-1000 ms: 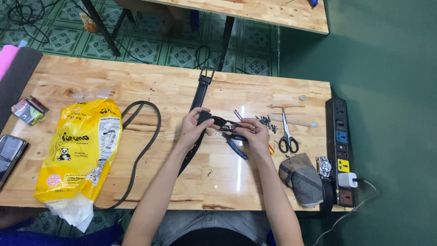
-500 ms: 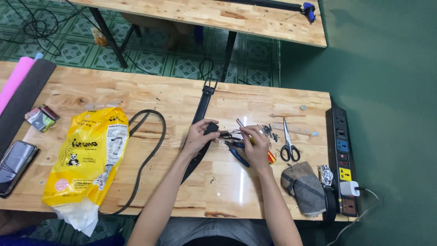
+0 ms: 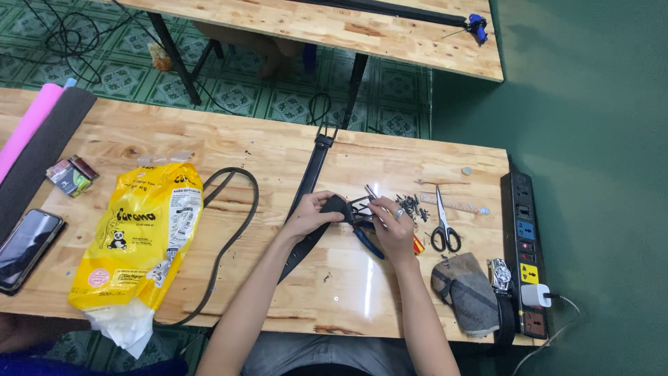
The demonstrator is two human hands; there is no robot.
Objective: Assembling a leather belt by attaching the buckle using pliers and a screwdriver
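Note:
A black leather belt (image 3: 312, 173) lies across the wooden table (image 3: 390, 174), its buckle at the far edge. My left hand (image 3: 311, 216) grips a folded part of the belt at the table's middle. My right hand (image 3: 391, 227), a ring on one finger, holds blue-handled pliers (image 3: 367, 240) with their jaws against that folded belt part. Both hands meet over the belt.
Scissors (image 3: 444, 228), a pile of small dark screws (image 3: 412, 205) and a clear ruler lie right of my hands. A grey pouch (image 3: 465, 292), a wristwatch and a power strip (image 3: 525, 251) sit at the right edge. A yellow bag (image 3: 142, 237), a phone (image 3: 24, 247) and a second belt loop lie left.
The view has shifted slightly. My hands stay together on the belt and pliers, with only small adjustments.

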